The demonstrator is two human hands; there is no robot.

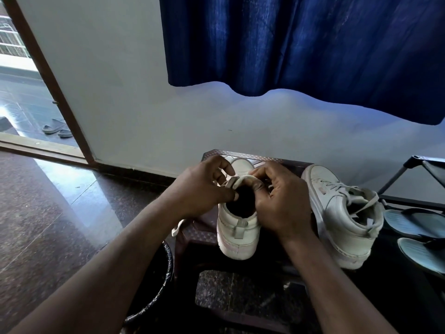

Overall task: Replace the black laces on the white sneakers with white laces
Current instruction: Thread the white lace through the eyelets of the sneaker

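The near sneaker (238, 227) stands on the dark worktop (204, 229), between both hands. The left hand (202, 186) has a pinching grip on a white lace (237, 180) beside the tongue (248, 177). The right hand (281, 201) has its grip curled tight round that tongue. The second sneaker (342, 213) sits just beside it.

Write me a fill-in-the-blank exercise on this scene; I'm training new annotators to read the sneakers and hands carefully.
1. The left hand and the right hand both grip the held sneaker, which stands to the ___ of the laced sneaker.
2. The laced sneaker carries ___ laces.
3. Above the sneakers, against the wall, hangs a ___ curtain.

Missing words: left; white; blue.
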